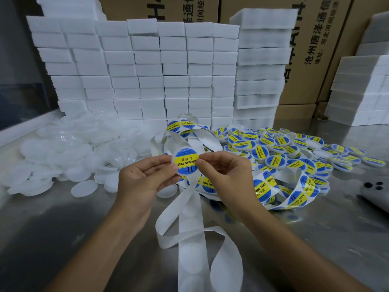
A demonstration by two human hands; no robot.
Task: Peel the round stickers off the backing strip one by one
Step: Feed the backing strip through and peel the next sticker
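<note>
**Sticker on lid, held between both hands above the strip**

Spent strip (190,256), bare of stickers with only round outlines left, loops on the steel table (63,239) nearest the camera and runs up toward the hands.

Left hand (143,178): fingers curled, thumb and fingertips pinching the left edge of a white round lid (186,160). Right hand (227,171): fingers curled, thumb and forefinger pinched at the right edge of the sticker (186,158) on that lid. Cannot tell whether the right fingers grip the lid rim too or only press the sticker edge down.

Key relation: the sticker sits face-up to the camera, between the two hands, its yellow band running roughly upper right to lower left. Both hands are level with it, left on one side and right on the other; neither is clearly nearer.

Judgement: this sticker is already off the strip and on, or nearly on, the lid. The next one lies on the loaded strip (263,189), just beside and below the right hand, so the right hand looks better placed to reach it.

Farther back: unlabelled lids (63,154) heaped at left, labelled lids (294,148) heaped at right. Behind these, stacked white foam blocks (147,70), then cartons (315,49).
</note>
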